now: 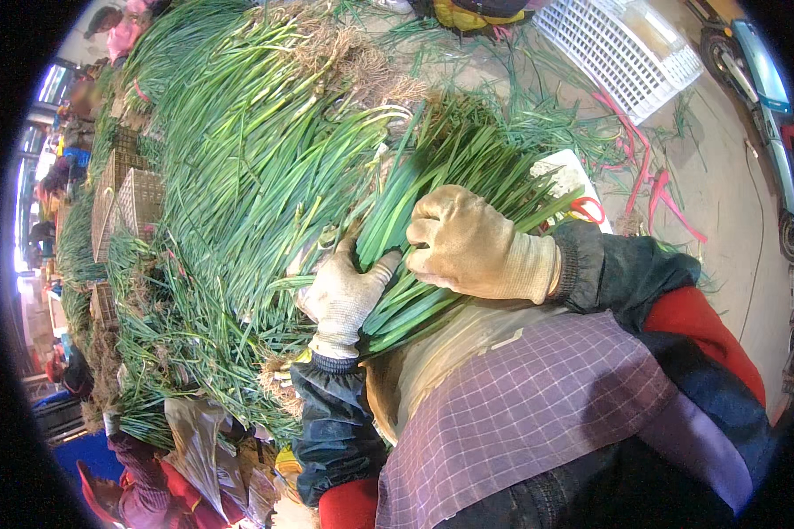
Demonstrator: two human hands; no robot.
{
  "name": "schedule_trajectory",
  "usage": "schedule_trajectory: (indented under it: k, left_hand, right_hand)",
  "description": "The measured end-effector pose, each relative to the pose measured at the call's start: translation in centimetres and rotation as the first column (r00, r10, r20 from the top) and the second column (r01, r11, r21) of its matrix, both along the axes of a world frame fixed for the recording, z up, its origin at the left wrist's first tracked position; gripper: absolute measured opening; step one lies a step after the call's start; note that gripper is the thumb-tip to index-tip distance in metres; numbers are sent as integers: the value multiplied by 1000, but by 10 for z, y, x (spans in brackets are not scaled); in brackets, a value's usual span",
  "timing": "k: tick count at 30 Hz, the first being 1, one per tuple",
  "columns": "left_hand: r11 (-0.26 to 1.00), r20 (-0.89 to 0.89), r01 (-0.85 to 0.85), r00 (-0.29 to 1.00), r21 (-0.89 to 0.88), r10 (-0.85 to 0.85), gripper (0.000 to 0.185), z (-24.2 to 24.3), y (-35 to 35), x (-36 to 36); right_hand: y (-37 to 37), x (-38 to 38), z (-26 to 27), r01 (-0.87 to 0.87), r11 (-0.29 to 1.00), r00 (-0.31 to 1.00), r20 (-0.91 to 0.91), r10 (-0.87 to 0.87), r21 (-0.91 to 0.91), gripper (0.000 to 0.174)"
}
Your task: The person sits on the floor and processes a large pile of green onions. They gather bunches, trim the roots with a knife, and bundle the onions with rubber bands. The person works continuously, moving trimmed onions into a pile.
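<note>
My left hand (347, 294), in a pale knit work glove, presses against a bunch of long flat green leaves (397, 218) in front of me. Some leaves pass between its thumb and fingers. Over the same bunch, my right hand (470, 244) is curled into a fist in a tan coated glove. Whatever its fingers might enclose is hidden. The bunch's leaf tips spread beneath both hands, close to my checked purple apron (503, 403). Left of the bunch lies a large heap of green onions (238, 165), its pale stems and tangled roots (344, 59) towards the top.
A white box (566, 168) with a red loop handle (589, 210) stands beyond my right forearm. Pink ribbon (668, 205) and loose leaves litter the floor. Farther off are a white plastic crate (625, 56), a motorbike (761, 99), wicker baskets (142, 198) and other people.
</note>
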State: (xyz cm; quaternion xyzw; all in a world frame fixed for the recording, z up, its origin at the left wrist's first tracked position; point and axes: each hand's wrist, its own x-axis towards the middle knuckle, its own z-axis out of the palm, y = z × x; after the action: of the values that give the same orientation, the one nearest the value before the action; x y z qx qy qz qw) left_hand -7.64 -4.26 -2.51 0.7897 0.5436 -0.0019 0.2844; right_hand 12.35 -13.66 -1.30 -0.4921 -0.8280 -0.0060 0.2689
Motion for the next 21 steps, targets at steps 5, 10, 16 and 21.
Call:
schedule_trajectory:
  k: [5, 10, 16, 21]
  left_hand:
    - [962, 69, 157, 982, 224, -177, 91, -16, -7, -2]
    - [983, 82, 114, 988, 145, -127, 84, -23, -11, -2]
    - [979, -17, 58, 998, 194, -56, 74, -17, -11, 5]
    - [992, 5, 3, 1000, 126, -4, 70, -9, -15, 11]
  right_hand:
    - [-3, -8, -11, 21, 999, 999, -46, -19, 34, 19]
    - [-10, 0, -25, 120, 857, 647, -615, -451, -502, 22]
    - [-5, 105, -36, 639, 730, 669, -293, -683, -242, 36]
    - [-16, 121, -12, 597, 801, 798, -140, -586, 51, 15]
